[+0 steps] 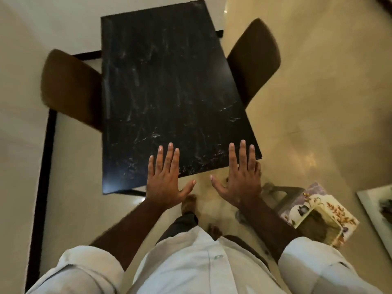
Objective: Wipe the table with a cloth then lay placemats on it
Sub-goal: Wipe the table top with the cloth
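A black marble-patterned table (169, 85) stretches away from me, its top bare and streaked with pale veins. My left hand (164, 179) hovers flat over the near edge, fingers spread and holding nothing. My right hand (241, 177) is held the same way over the table's near right corner, also with nothing in it. A stack of floral-printed placemats (318, 215) lies on a low stool to my lower right, partly hidden behind my right forearm. I see no cloth anywhere.
One brown chair (70, 88) is tucked in at the table's left side, and another brown chair (254, 58) at its right. The grey stool (273, 189) stands on the beige tiled floor. A white-edged object (377, 206) lies at the far right.
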